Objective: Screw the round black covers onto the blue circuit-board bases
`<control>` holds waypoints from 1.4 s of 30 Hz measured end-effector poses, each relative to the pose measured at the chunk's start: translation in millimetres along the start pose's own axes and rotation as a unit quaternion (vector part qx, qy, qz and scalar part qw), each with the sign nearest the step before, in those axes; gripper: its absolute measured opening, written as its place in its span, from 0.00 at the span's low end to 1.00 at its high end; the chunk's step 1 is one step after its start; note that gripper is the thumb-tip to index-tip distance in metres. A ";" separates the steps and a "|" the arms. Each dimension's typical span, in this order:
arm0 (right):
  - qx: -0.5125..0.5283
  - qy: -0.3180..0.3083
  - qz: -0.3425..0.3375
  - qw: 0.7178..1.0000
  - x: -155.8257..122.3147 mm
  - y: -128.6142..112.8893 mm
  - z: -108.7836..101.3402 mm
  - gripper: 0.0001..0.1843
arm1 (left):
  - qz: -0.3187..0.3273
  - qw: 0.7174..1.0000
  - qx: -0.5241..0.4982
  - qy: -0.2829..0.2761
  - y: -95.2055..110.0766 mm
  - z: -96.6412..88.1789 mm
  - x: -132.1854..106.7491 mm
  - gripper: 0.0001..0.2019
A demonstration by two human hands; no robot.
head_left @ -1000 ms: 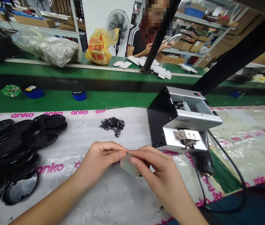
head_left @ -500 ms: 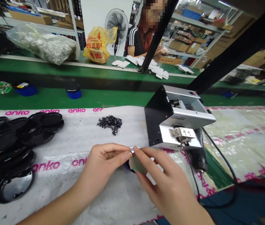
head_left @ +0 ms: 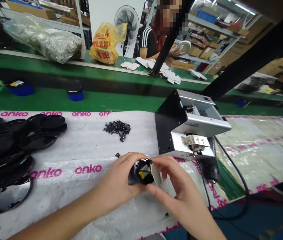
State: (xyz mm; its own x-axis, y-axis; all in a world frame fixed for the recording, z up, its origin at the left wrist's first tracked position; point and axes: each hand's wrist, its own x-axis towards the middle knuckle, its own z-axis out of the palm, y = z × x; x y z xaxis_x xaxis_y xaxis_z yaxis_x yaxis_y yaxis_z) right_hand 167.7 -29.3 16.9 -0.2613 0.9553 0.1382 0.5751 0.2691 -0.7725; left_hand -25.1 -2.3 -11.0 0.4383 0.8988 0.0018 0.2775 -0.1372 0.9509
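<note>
My left hand (head_left: pixel 116 181) is wrapped round a dark, cup-like housing (head_left: pixel 132 174), its opening tilted towards my right hand. Inside it shows a yellow-and-silver part (head_left: pixel 143 172), possibly a battery. Between the thumb and fingers of my right hand (head_left: pixel 181 188) is a thin, pale green disc (head_left: pixel 156 174), possibly a circuit board, standing on edge at the housing's mouth. Whether wires join the two is hidden. A small black piece (head_left: pixel 117 155) lies just beyond my left hand, and a heap of small black pieces (head_left: pixel 118 128) lies farther off.
Black round covers (head_left: pixel 41 140) are piled at the left. A silver-and-black machine (head_left: pixel 191 123) stands right of centre, with an electric screwdriver (head_left: pixel 211 166) and cable beside it. Blue housings (head_left: pixel 75 93) sit on the green bench behind. A co-worker (head_left: pixel 150 41) sits across.
My left hand has gone from pinching a small silvery piece at the disc's edge to grasping the housing. The disc has swung aside, showing the housing's inside. A black piece has appeared by my left hand.
</note>
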 end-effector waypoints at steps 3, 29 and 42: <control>0.043 0.013 0.013 0.999 -5.5 6.2 5.1 0.18 | -0.021 0.998 -0.026 -0.044 4.3 -9.6 3.1 0.24; -0.114 0.064 -0.174 0.976 2.9 11.0 15.1 0.22 | -0.146 0.984 -0.083 0.064 14.3 6.6 7.4 0.10; -0.133 -0.006 -0.227 0.965 16.1 12.7 2.8 0.16 | -0.194 0.913 -0.357 -0.038 0.8 -9.9 2.2 0.18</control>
State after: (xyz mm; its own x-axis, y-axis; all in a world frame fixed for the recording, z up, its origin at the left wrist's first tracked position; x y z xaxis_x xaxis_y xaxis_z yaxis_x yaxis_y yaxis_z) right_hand 168.6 -10.9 7.6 -0.5418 0.7304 0.4159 0.5776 0.6831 -0.4470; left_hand -32.3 3.7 -7.1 0.4918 0.7868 -0.3728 -0.1916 0.5155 0.8352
